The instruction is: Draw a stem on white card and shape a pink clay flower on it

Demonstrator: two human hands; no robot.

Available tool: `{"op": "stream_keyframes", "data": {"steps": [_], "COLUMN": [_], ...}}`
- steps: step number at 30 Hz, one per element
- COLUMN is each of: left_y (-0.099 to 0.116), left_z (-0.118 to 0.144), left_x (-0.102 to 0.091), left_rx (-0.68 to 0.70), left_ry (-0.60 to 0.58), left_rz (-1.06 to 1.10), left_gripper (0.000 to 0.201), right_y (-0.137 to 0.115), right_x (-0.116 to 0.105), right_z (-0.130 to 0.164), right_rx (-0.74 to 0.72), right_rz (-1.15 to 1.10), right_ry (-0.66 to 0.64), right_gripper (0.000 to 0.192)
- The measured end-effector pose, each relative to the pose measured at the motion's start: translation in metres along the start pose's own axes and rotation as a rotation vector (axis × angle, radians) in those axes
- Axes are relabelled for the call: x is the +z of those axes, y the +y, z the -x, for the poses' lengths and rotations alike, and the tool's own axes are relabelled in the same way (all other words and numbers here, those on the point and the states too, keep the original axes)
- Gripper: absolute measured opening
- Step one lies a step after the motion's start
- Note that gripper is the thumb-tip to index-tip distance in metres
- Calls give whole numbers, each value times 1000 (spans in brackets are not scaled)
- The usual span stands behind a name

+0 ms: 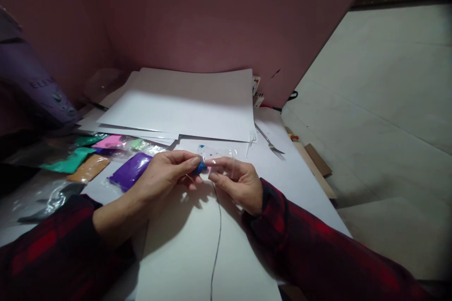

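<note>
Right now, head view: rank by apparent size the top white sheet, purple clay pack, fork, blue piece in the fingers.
1. top white sheet, by far the largest
2. purple clay pack
3. fork: about as long as the pack but much thinner, and farther from the camera, so 2 versus 3 is unsure
4. blue piece, pinched between left hand and right hand

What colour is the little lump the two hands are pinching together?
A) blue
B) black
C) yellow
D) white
A: the small lump pinched between the left hand and the right hand is plainly blue, over the white paper.
</note>
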State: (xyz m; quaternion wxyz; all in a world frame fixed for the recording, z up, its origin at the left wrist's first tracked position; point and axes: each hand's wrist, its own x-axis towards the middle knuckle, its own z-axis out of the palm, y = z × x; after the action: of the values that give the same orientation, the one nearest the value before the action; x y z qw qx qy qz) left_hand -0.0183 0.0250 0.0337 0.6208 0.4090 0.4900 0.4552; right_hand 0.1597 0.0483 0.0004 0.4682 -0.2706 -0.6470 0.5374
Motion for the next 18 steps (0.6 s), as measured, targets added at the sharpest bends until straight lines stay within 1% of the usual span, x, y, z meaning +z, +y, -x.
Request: {"op": "stream_keyframes", "data": {"steps": [2, 4, 7, 10, 14, 18], "left_y": [1, 1, 1, 1, 1, 2], "left_z": [0, 1, 1, 2, 1, 1], "left_x": [0, 0, 1, 3, 5, 6], "left_rx": [-8, -17, -16, 9, 16, 5], "left_ry": [-5, -20, -25, 5, 8, -14], "left_rz": [-3, -5, 22, 39, 25, 38], "left_gripper": [18, 19, 21, 21, 20, 22], "right_y": [1, 2, 1, 1, 3, 5], "right_x": [1, 2, 2, 2, 2, 2], "right_z": [0, 0, 0, 1, 2, 2], "right_rx": [16, 15, -15, -38, -30, -9], "right_rz": [-40, -29, -10, -46, -69, -84], "right_ry": [-33, -56, -48, -30, -15, -56], "right_gripper": [21, 19, 14, 14, 20, 26]}}
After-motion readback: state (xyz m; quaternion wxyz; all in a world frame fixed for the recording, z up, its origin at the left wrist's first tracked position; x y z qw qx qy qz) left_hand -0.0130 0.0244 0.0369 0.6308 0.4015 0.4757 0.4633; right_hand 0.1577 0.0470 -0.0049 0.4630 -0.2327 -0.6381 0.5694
